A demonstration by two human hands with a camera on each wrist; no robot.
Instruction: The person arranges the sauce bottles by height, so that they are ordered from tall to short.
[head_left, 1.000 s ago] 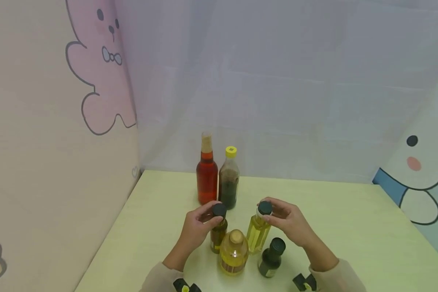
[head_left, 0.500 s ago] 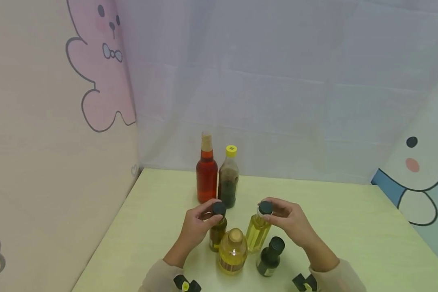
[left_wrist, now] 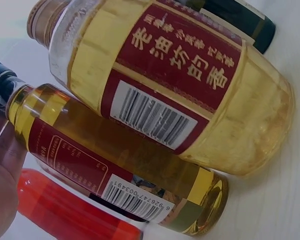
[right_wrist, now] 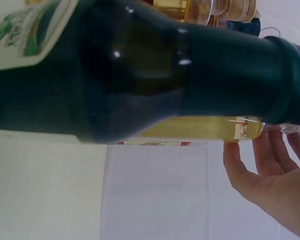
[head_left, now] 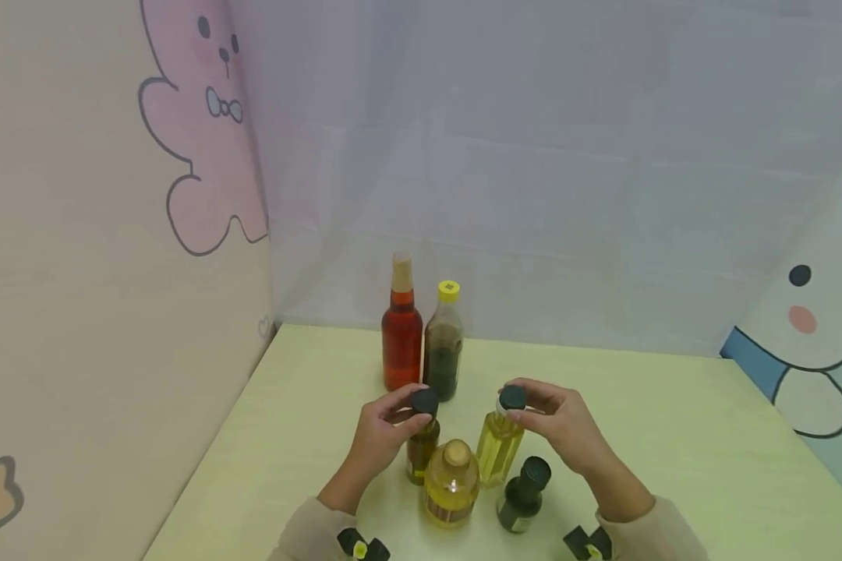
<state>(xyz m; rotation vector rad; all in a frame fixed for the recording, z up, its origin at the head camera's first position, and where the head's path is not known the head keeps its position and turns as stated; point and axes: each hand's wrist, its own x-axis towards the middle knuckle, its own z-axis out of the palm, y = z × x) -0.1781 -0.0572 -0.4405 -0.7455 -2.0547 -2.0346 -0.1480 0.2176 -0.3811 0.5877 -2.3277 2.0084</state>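
In the head view my left hand (head_left: 382, 432) holds a slim oil bottle (head_left: 422, 456) by its black cap, thumb in front and fingers behind. The left wrist view shows this bottle's red label and barcode (left_wrist: 135, 197). My right hand (head_left: 564, 425) pinches the dark green cap (head_left: 512, 397) of a taller, clear bottle of yellow oil (head_left: 498, 452). Between them in front stands a round-shouldered oil bottle (head_left: 451, 499) with a gold cap. A small dark green bottle (head_left: 521, 502) stands right of it, nearest my right wrist, and covers much of the right wrist view.
Behind my left hand, a red-filled bottle (head_left: 401, 351) and a yellow-capped bottle of dark liquid (head_left: 443, 351) stand side by side on the pale table (head_left: 638, 428). A cloth backdrop (head_left: 533, 195) rises at the far edge; a cartoon-printed wall (head_left: 77, 312) borders the left.
The head view has shifted slightly. Both hands keep their hold on the same caps, and the bottles stay in the same arrangement.
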